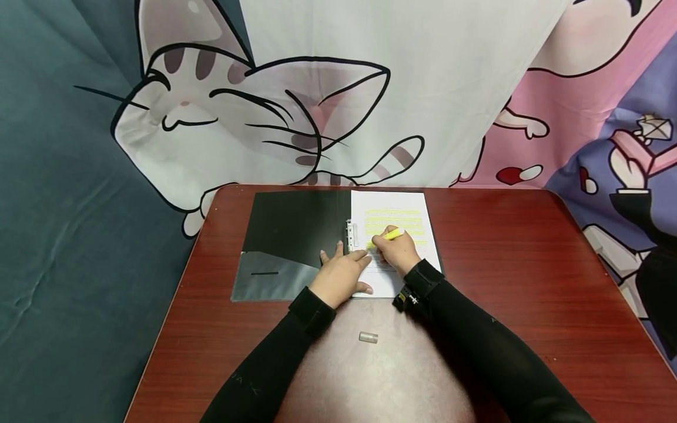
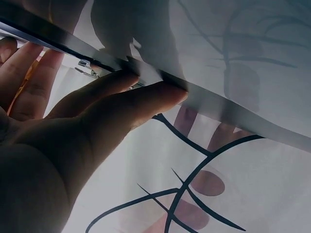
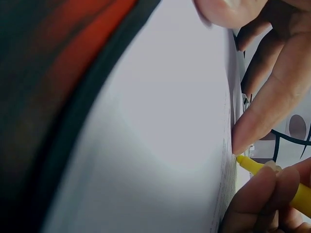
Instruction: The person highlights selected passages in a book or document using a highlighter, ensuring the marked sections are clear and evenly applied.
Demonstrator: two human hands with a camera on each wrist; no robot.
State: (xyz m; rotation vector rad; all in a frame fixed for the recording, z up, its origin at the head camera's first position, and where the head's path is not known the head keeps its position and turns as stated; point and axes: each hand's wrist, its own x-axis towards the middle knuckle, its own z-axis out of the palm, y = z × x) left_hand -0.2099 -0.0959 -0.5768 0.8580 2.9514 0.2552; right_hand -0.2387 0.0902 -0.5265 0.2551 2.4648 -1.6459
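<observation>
Between its thumb and fingers, my right hand (image 1: 399, 254) pinches a yellow highlighter (image 1: 394, 234). In the right wrist view the highlighter's tip (image 3: 240, 159) is right at the page. The white printed sheet (image 1: 388, 283) has yellow lines over its upper half and unmarked print lower down. My left hand (image 1: 341, 275) lies with spread fingers across the sheet's left edge and the binder's spine. Its extended fingers (image 2: 124, 104) also show in the left wrist view. The sheet sits in an open black binder (image 1: 296, 220), beside a metal clip (image 1: 349, 235).
A small grey cylinder (image 1: 368, 337) lies on the reddish-brown table (image 1: 529, 282), nearer me than the binder. The binder's left cover has a translucent pocket (image 1: 272, 282). Behind the table's far edge hangs a curtain (image 1: 449, 76) with cartoon cats.
</observation>
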